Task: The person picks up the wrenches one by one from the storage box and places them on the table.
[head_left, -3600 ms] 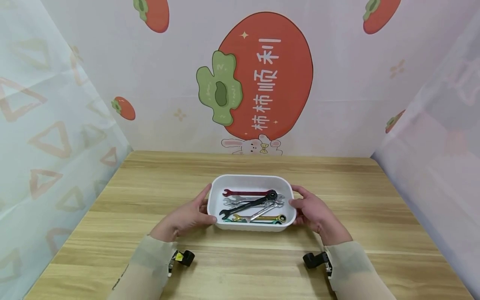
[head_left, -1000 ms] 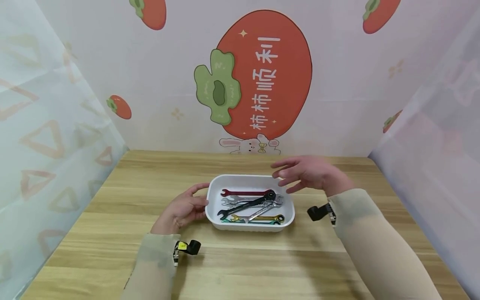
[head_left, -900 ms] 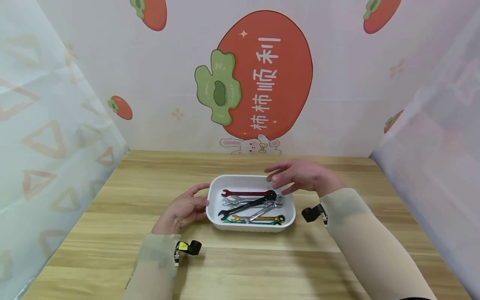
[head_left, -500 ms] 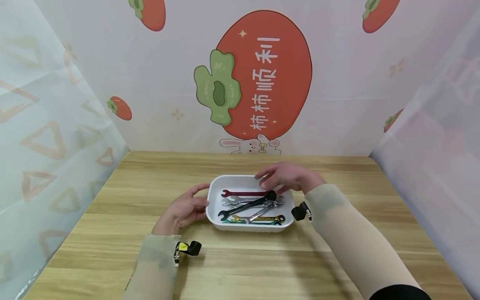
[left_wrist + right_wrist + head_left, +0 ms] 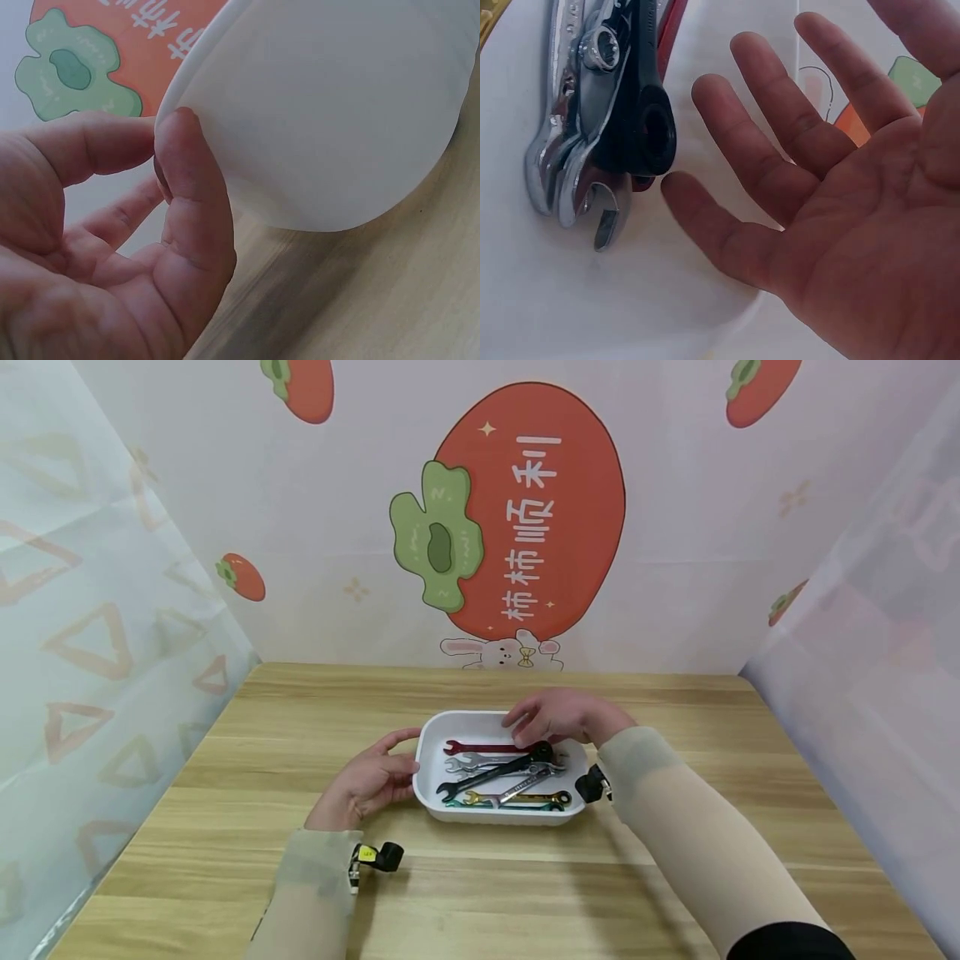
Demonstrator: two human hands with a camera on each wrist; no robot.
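The wrenches (image 5: 504,771) lie heaped in a white tray (image 5: 431,746) at the middle of the desk (image 5: 225,827), and the right hand (image 5: 558,717) hangs just over their far ends. Its fingers (image 5: 769,161) are spread wide and straight, holding nothing; in the right wrist view the little finger sits nearest the black wrench (image 5: 649,112), just beside its ring end, though I cannot tell if it touches. The black wrench lies slantwise on top of the pile, so it is the easiest to reach. Under it are two silver wrenches (image 5: 566,161), whose heads stick out beside the black ring, and a red wrench (image 5: 487,747) along the far side.

The left hand (image 5: 367,781) rests on the desk against the tray's left wall, probably to keep it from sliding. The thumb (image 5: 191,187) presses the outer wall, with the fingers lightly curled beside the rim; nothing is pinched between them.

Nearer the person, a gold wrench (image 5: 525,796) and a green wrench (image 5: 510,805) lie along the front wall, partly under the others. The overlapping handles could snag on one another. Behind the desk hangs a backdrop with a large orange fruit (image 5: 528,510), and patterned sheets close off both sides.
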